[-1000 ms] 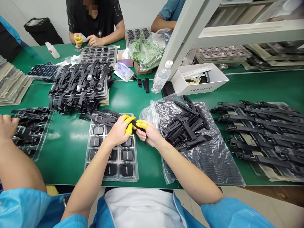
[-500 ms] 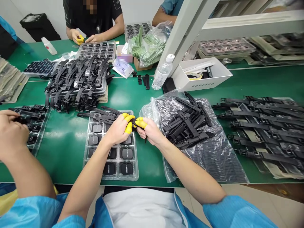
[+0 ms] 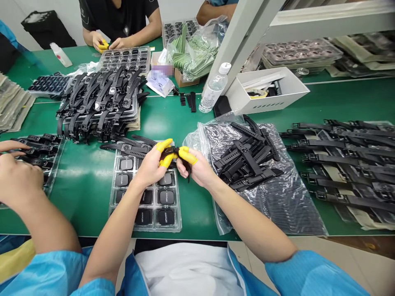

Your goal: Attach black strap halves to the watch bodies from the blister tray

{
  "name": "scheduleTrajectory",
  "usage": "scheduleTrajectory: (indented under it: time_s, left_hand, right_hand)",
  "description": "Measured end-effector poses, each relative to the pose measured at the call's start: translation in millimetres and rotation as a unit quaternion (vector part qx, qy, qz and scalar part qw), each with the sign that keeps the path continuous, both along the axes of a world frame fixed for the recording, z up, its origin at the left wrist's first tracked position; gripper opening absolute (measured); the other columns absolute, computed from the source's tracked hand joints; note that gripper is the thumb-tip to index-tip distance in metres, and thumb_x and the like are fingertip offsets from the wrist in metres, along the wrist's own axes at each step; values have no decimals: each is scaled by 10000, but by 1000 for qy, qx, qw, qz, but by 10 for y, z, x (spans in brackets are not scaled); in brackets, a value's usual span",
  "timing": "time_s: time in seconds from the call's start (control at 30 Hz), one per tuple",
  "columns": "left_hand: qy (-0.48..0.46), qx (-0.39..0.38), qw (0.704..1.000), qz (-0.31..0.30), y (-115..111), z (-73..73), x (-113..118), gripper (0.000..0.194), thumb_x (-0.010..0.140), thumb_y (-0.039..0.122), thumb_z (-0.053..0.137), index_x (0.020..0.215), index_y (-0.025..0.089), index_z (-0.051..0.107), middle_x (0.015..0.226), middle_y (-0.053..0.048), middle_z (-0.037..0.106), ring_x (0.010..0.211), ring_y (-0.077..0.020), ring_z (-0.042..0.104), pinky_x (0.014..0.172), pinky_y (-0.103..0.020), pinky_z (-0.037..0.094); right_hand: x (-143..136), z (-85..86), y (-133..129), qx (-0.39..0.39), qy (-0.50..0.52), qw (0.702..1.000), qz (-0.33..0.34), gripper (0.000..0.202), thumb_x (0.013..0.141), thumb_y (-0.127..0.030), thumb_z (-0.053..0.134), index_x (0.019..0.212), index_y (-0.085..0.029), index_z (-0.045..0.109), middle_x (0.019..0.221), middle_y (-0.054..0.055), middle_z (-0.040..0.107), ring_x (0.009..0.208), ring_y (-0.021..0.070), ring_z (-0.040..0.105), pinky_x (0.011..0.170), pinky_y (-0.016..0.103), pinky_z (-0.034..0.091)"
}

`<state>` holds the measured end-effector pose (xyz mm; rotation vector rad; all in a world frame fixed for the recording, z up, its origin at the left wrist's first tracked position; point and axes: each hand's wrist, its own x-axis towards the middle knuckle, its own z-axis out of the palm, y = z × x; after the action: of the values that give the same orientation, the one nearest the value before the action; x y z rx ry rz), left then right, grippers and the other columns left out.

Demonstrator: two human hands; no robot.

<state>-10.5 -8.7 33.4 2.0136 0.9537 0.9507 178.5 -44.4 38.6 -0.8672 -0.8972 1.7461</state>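
Observation:
Both my hands, with yellow finger covers, meet above the top right of a clear plastic tray [image 3: 177, 226] of square black watch bodies. My left hand [image 3: 154, 164] pinches a small black watch piece [image 3: 169, 151]. From the right, my right hand [image 3: 195, 163] grips the same piece, and a dark strap end hangs below its fingers. The fingers hide most of the piece. Watches with straps [image 3: 131, 147] lie across the tray's top edge. Right of my hands, loose black straps [image 3: 247, 156] are heaped on a clear plastic bag [image 3: 271, 209].
Stacked strapped watches [image 3: 98, 98] stand at back left. A bottle [image 3: 215, 88] and white box [image 3: 268, 92] are behind the bag. More watches [image 3: 348, 160] lie at right. A neighbour's hands [image 3: 20, 164] work at left; another person's hands [image 3: 112, 44] are across the table.
My fingers have shifted around the black piece, and the yellow-covered fingertips are spread a little wider. The whole view has moved slightly. The neighbour's fingers at left have moved on the watches.

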Motion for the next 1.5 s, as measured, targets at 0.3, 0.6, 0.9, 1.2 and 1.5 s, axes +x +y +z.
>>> scheduleTrajectory:
  time_s: [0.3,0.6,0.9,1.2,1.5]
  left_hand:
    - [-285,-168,938,103,-35,44,217,458,861,601,795,1044,220,619,1119,-88,772,829,-204,761,709,-338,639]
    - [-323,-224,890,232,191,87,-136,514,871,528,785,1212,209,571,1261,-118,763,643,-168,763,554,-284,632]
    - [-35,20,999,-31,-3,-152,81,502,935,90,510,1390,226,671,1409,-111,661,1349,-234,610,1188,-425,494]
    - [-3,60,997,-44,-3,-144,49,480,1016,119,432,1458,214,593,1415,-130,634,1342,-230,599,1181,-428,493]
    - [65,60,995,-55,-38,-82,13,449,1073,232,401,1496,178,541,1374,-147,581,1304,-234,595,1151,-407,515]
  right_hand:
    - [20,21,-15,3,-28,996,86,484,928,-671,661,848,-204,558,558,-84,474,359,62,339,359,212,272]
    - [90,-21,51,35,-146,989,5,353,904,-497,747,922,-222,527,606,-84,570,387,64,427,409,201,308]
    - [-15,23,-28,-55,-32,994,86,325,841,-443,744,898,-217,517,581,-67,568,384,63,344,376,198,238]
    - [-21,43,-5,-85,36,995,35,340,814,-404,778,851,-228,489,529,-95,488,389,58,298,371,177,211]
    - [-12,15,-1,-111,26,993,22,363,784,-416,787,828,-233,476,514,-106,442,398,56,271,375,173,192]
